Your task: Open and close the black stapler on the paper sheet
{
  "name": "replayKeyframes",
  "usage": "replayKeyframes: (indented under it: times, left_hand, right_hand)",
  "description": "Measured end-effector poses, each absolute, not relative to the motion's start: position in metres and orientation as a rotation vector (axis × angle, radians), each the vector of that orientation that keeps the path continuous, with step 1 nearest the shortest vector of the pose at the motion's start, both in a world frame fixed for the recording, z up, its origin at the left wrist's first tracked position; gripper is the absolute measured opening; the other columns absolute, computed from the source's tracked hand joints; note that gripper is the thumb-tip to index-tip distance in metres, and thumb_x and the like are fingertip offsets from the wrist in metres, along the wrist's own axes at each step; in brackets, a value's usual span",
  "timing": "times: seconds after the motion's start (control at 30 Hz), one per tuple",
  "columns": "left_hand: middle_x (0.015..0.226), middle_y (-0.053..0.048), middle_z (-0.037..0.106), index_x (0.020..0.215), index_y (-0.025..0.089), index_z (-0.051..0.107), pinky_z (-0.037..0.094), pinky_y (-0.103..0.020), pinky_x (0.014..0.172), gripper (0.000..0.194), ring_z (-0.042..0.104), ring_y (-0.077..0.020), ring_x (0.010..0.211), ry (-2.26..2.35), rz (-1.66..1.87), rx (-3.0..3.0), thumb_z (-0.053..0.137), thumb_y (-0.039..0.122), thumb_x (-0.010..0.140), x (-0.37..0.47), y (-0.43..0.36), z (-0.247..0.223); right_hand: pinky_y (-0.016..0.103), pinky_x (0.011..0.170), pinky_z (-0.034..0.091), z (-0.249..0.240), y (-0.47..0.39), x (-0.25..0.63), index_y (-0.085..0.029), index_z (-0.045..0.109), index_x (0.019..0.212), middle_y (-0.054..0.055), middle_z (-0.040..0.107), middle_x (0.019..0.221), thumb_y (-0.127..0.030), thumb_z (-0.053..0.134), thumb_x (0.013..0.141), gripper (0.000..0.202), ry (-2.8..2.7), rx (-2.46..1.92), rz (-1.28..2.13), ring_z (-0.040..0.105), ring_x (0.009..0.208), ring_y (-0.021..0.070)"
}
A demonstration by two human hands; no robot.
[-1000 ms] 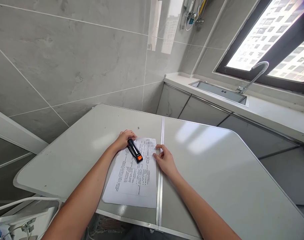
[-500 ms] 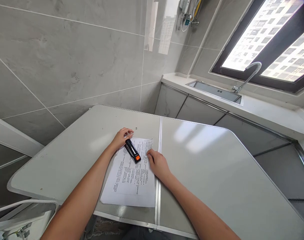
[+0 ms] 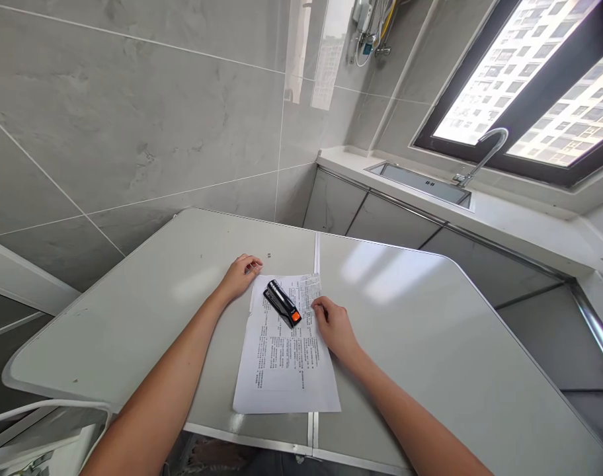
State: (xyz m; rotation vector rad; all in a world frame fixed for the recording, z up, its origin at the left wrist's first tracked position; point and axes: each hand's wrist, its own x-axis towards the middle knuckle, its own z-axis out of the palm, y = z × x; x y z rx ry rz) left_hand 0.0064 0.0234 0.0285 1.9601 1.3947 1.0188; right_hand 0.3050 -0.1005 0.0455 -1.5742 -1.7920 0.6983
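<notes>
A printed sheet of paper [image 3: 286,390] lies on the table, across the metal seam. On its upper half rests a black stapler [image 3: 282,303] with an orange patch at its near end, tilted across the page. My right hand [image 3: 335,327] is closed at the paper's right edge, pinching it between thumb and fingers. Just off the upper left corner of the sheet, my left hand [image 3: 241,274] rests on the table, its fingers loosely bent and holding nothing. Neither hand touches the stapler.
Two loose staples [image 3: 268,255] lie on the light table [image 3: 401,370] beyond my left hand. Behind the table, a counter carries a sink [image 3: 420,184] and a tap [image 3: 484,155] under the window. A white frame [image 3: 48,404] stands at the lower left.
The paper has slid to the right with the stapler on it, my right hand moving along at its edge. My left hand has stayed nearly in place and is now clear of the sheet.
</notes>
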Motion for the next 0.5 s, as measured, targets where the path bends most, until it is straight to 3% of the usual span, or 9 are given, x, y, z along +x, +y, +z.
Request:
replayKeyframes:
  times: [0.3, 0.4, 0.5]
  left_hand:
    - [0.101, -0.007, 0.063, 0.101, 0.022, 0.072, 0.050, -0.037, 0.087, 0.026, 0.059, -0.0226, 0.098, 1.410, 0.937, 2.086, 0.051, 0.037, 0.098, 0.011, 0.018, 0.034]
    - [0.101, -0.007, 0.065, 0.099, 0.022, 0.073, 0.048, -0.039, 0.093, 0.027, 0.059, -0.0236, 0.102, 1.289, 0.870, 2.189, 0.050, 0.036, 0.100, 0.025, 0.005, 0.044]
    - [0.105, -0.006, 0.067, 0.104, 0.024, 0.074, 0.049, -0.035, 0.088, 0.027, 0.060, -0.0215, 0.098, 1.077, 0.770, 2.166, 0.050, 0.036, 0.101, 0.046, -0.011, 0.054]
  right_hand:
    - [0.030, 0.059, 0.038, 0.036, -0.113, 0.355, -0.023, 0.064, 0.092, 0.001, 0.062, 0.068, -0.038, 0.040, 0.098, 0.029, -1.749, -1.652, 0.662, 0.050, 0.058, 0.0183]
    - [0.030, 0.059, 0.038, 0.036, -0.112, 0.367, -0.023, 0.064, 0.090, 0.001, 0.063, 0.068, -0.036, 0.042, 0.096, 0.026, -1.758, -1.668, 0.674, 0.051, 0.058, 0.0182]
    - [0.029, 0.056, 0.035, 0.039, -0.109, 0.378, -0.023, 0.065, 0.088, -0.001, 0.061, 0.064, -0.034, 0.042, 0.094, 0.026, -1.793, -1.694, 0.722, 0.048, 0.055, 0.0168]
